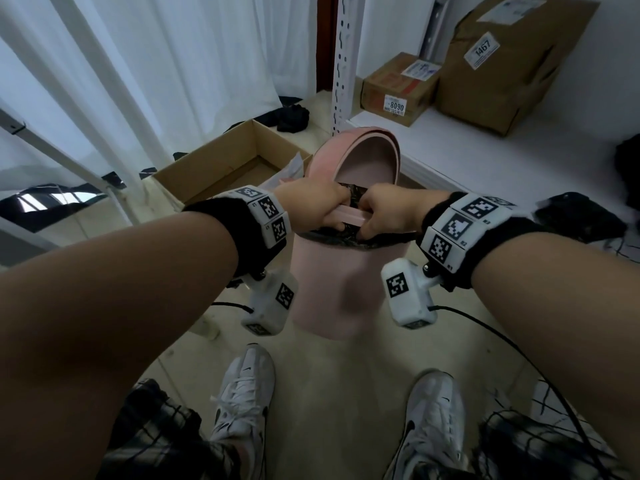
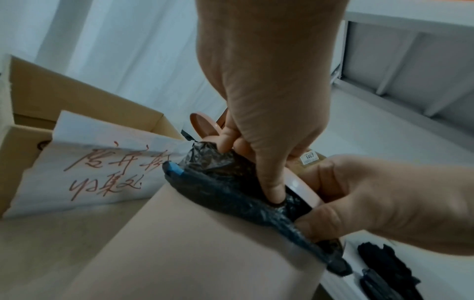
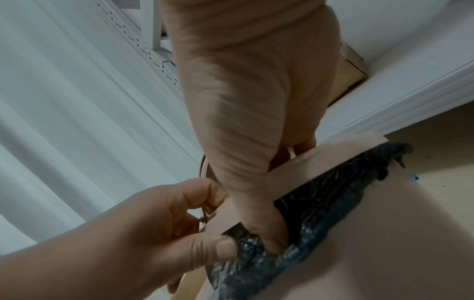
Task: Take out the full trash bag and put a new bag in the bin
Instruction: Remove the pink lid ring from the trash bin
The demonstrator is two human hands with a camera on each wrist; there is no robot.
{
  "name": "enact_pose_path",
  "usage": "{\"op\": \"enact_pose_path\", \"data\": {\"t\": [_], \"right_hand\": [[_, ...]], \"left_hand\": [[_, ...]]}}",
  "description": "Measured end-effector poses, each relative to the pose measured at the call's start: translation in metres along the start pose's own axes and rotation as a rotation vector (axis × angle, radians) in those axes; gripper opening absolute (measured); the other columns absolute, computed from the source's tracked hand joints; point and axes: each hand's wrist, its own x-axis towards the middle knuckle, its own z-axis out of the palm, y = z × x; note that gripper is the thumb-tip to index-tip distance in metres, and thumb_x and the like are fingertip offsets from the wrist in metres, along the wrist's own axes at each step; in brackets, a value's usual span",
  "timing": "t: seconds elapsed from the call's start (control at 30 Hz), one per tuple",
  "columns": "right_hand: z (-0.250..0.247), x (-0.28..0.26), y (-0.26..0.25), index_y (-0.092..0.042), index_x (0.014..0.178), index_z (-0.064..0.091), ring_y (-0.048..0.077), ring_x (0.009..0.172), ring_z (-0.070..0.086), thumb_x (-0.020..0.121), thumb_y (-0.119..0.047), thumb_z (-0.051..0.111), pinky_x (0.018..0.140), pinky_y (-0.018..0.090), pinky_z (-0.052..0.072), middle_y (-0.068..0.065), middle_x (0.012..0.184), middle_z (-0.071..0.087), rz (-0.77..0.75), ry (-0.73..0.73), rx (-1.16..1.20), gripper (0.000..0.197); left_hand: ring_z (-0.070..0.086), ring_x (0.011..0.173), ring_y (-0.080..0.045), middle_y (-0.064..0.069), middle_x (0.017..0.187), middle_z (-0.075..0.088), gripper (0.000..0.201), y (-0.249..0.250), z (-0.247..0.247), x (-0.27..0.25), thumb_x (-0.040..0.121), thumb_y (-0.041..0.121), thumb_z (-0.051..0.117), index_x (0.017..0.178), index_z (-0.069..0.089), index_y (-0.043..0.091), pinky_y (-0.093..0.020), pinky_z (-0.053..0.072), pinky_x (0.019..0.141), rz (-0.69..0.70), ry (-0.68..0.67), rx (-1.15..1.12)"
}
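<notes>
A pink bin [image 1: 332, 282] stands on the floor ahead of my feet, its lid [image 1: 367, 157] tipped up at the back. A black trash bag [image 1: 346, 233] is folded over the rim. A pink ring [image 1: 346, 215] sits over the bag at the near rim. My left hand [image 1: 318, 206] and right hand [image 1: 384, 213] grip this ring side by side. In the left wrist view the left hand [image 2: 254, 168] curls over the ring [image 2: 302, 188], thumb pressing the bag [image 2: 231, 182]. In the right wrist view the right hand [image 3: 277, 203] holds the ring [image 3: 307, 170], thumb dug into the bag [image 3: 320, 213].
An open cardboard box [image 1: 225, 164] with a paper sheet [image 2: 89, 166] stands left of the bin. A low white shelf [image 1: 485, 150] on the right carries two cardboard parcels [image 1: 398, 88]. Black cloth [image 1: 291, 116] lies behind, white curtains hang at left, and cables trail by my shoes.
</notes>
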Motion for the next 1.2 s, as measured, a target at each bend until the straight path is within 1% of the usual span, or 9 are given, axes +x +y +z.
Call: {"op": "enact_pose_path", "data": {"t": [0.13,0.27,0.43,0.6,0.67,0.77,0.97,1.1,1.2], "right_hand": [[0.005,0.002,0.001,-0.016,0.083,0.054,0.013,0.064,0.049,0.076,-0.023,0.073,0.051,0.022,0.034,-0.003,0.073,0.053,0.001,-0.029,-0.060,0.022],[0.010,0.002,0.002,-0.009,0.098,0.060,0.021,0.083,0.055,0.075,-0.024,0.075,0.072,0.026,0.041,0.006,0.093,0.061,-0.005,-0.052,-0.069,0.030],[0.014,0.001,0.000,-0.007,0.111,0.061,0.020,0.086,0.057,0.070,-0.024,0.080,0.079,0.027,0.046,0.005,0.096,0.062,0.008,-0.063,-0.062,0.049],[0.018,0.001,0.000,-0.007,0.113,0.061,0.024,0.094,0.062,0.065,-0.026,0.083,0.087,0.031,0.051,0.007,0.104,0.066,0.005,-0.030,-0.084,0.056],[0.016,0.000,0.001,-0.006,0.110,0.062,0.023,0.090,0.061,0.067,-0.026,0.082,0.079,0.028,0.049,0.006,0.099,0.065,-0.006,-0.010,-0.060,0.052],[0.008,-0.006,0.006,-0.006,0.094,0.064,0.020,0.076,0.054,0.076,-0.030,0.074,0.062,0.026,0.040,0.006,0.084,0.059,-0.036,0.060,-0.012,0.031],[0.007,-0.013,0.016,-0.016,0.083,0.051,0.020,0.073,0.049,0.080,-0.025,0.068,0.062,0.027,0.037,-0.004,0.067,0.046,-0.060,0.063,-0.197,0.019],[0.024,-0.012,0.020,-0.013,0.079,0.048,0.024,0.071,0.048,0.080,-0.019,0.064,0.063,0.029,0.037,0.001,0.069,0.045,-0.076,0.045,-0.248,0.017],[0.030,-0.010,0.024,-0.011,0.081,0.048,0.023,0.070,0.045,0.080,-0.016,0.064,0.051,0.026,0.032,0.003,0.069,0.044,-0.088,0.032,-0.231,0.017]], "left_hand": [[0.054,0.104,-0.023,-0.008,0.117,0.055,0.032,0.003,-0.001,0.005,0.093,0.031,0.054,0.116,0.050,0.009,-0.027,0.033,0.078,0.030,0.016,0.032],[0.053,0.110,-0.022,-0.007,0.121,0.056,0.035,0.007,-0.003,0.009,0.092,0.031,0.055,0.120,0.051,0.010,-0.019,0.021,0.069,0.053,0.027,0.027],[0.055,0.102,-0.021,-0.006,0.112,0.061,0.039,0.007,-0.012,0.008,0.084,0.032,0.066,0.116,0.056,0.012,-0.024,0.032,0.077,0.084,-0.065,-0.036],[0.065,0.074,-0.024,-0.008,0.092,0.069,0.032,0.006,-0.013,0.007,0.081,0.035,0.068,0.105,0.059,0.017,-0.022,0.041,0.061,0.069,-0.125,-0.094],[0.063,0.064,-0.020,-0.006,0.089,0.068,0.027,0.004,-0.014,0.006,0.083,0.034,0.067,0.102,0.058,0.017,-0.017,0.041,0.054,0.041,-0.118,-0.114],[0.061,0.077,-0.020,-0.004,0.092,0.065,0.028,-0.001,-0.013,0.003,0.085,0.033,0.065,0.106,0.059,0.016,-0.025,0.041,0.064,-0.012,-0.064,-0.079],[0.059,0.084,-0.019,0.005,0.083,0.056,0.031,0.011,0.000,0.011,0.086,0.035,0.063,0.108,0.057,0.014,-0.028,0.039,0.073,-0.016,-0.035,-0.088],[0.054,0.098,-0.021,-0.003,0.105,0.059,0.035,0.017,0.010,0.015,0.089,0.034,0.059,0.116,0.055,0.011,-0.021,0.027,0.072,0.074,0.001,-0.035],[0.052,0.093,-0.020,-0.007,0.108,0.060,0.035,0.019,0.014,0.018,0.089,0.033,0.059,0.113,0.056,0.009,-0.022,0.028,0.071,0.097,0.007,-0.047]]}}
